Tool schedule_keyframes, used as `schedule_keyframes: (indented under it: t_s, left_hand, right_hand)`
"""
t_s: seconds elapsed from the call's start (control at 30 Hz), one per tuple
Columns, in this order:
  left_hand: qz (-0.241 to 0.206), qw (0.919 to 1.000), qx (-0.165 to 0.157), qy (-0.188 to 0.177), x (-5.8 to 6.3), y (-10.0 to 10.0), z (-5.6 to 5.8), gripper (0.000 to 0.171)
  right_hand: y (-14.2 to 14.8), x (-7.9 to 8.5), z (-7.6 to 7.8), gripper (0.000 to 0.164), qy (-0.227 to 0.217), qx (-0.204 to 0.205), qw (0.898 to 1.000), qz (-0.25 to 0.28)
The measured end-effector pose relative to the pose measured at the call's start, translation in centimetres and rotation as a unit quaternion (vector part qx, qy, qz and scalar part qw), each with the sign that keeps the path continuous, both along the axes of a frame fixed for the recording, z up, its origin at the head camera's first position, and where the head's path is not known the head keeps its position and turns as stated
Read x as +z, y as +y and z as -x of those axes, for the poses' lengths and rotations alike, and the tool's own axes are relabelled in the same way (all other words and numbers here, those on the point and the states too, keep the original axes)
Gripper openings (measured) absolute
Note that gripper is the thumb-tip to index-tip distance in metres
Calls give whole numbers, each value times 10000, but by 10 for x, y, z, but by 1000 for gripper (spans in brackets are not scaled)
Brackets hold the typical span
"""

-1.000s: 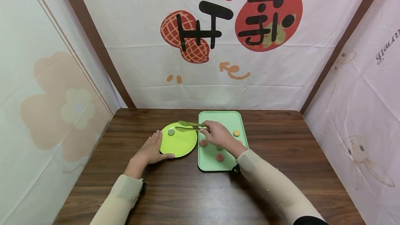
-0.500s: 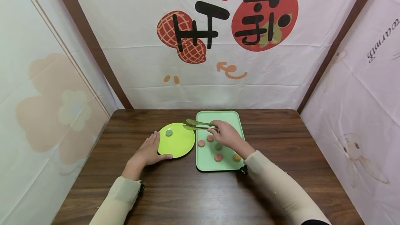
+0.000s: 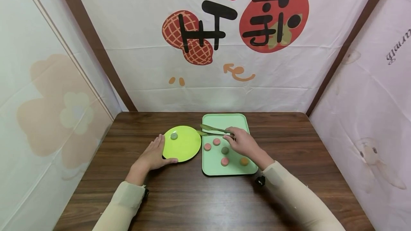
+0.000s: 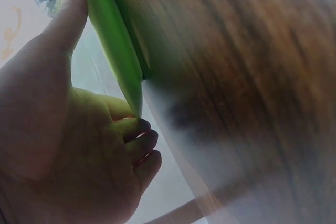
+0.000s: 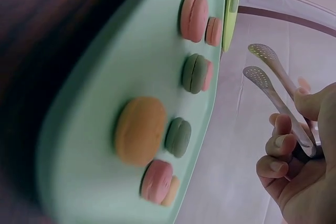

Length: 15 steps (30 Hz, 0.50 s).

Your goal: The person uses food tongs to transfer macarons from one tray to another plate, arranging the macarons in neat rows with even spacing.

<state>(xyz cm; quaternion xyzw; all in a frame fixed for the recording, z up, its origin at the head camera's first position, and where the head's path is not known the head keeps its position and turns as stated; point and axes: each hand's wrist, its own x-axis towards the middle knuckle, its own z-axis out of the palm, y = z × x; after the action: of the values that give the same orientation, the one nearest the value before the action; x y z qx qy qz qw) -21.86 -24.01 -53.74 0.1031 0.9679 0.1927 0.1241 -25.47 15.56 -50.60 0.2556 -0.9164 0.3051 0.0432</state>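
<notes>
My left hand [image 3: 152, 155] rests at the left rim of a round lime-green plate [image 3: 184, 149], fingers stretched along its side and thumb at the near edge. One green macaron [image 3: 174, 136] lies on that plate. In my right hand [image 3: 243, 142] I grip a pair of tongs [image 5: 276, 99] above a mint-green tray [image 3: 212, 170]. The tongs' perforated tips stand apart, with nothing between them, and point left toward the plate. Pink macarons [image 3: 224, 161], green macarons [image 5: 195, 73] and an orange-yellow macaron [image 3: 244, 161] lie on the tray; my right hand hides some in the head view.
Plate and tray stand side by side with a narrow gap on a dark wooden table [image 3: 179, 199]. Behind the table hangs a printed white cloth [image 3: 144, 63], and similar cloths close off both sides.
My right hand has drawn the tongs rightward, from over the plate to over the tray, uncovering several macarons in the head view. My left hand stays at the plate.
</notes>
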Motion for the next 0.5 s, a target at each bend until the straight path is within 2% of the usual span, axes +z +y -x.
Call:
schedule_keyframes:
  t_s: [0.5]
  left_hand:
    - [26,10000,12,-34,2,2,-4,134]
  right_hand:
    - [31,-6,-20,36,-14,-239,9997,71]
